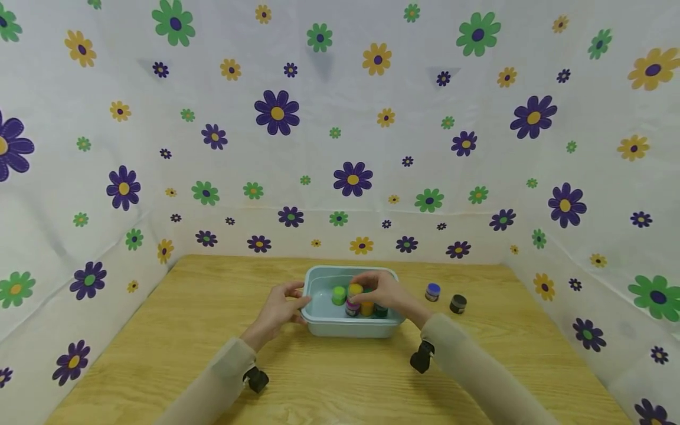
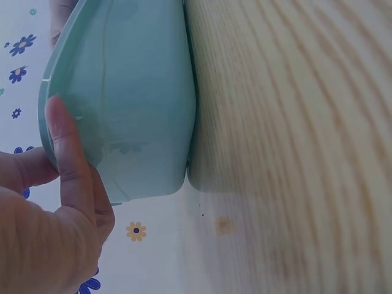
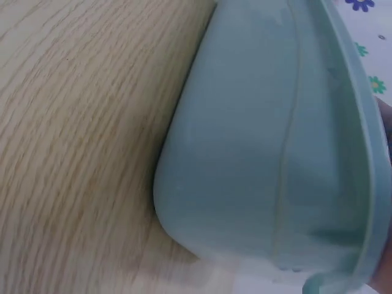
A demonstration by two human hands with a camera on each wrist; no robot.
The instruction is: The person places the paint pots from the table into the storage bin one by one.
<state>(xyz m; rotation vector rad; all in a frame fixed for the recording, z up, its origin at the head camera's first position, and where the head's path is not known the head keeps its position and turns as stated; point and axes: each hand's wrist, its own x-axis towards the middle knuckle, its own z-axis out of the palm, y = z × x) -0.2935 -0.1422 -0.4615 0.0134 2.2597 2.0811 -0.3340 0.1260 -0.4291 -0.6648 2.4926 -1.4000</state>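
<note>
A light blue plastic basin [image 1: 350, 328] stands on the table, with several small paint jars inside. My left hand [image 1: 278, 308] grips its left rim, thumb on top and fingers against the outer wall, as the left wrist view shows with the hand [image 2: 67, 202]. Over the basin, my right hand [image 1: 385, 290] pinches a yellow jar [image 1: 355, 289]. Around it are a light green jar [image 1: 339, 296], a purple jar [image 1: 352, 308], an orange jar [image 1: 366, 309] and a dark green jar [image 1: 380, 310]. In the right wrist view the basin wall [image 3: 239, 141] hides most of that hand.
To the right of the basin, a blue-lidded jar [image 1: 432, 291] and a black jar [image 1: 458, 304] stand on the wooden table [image 1: 340, 383]. A white flower-printed sheet [image 1: 319, 147] encloses the table's back and sides.
</note>
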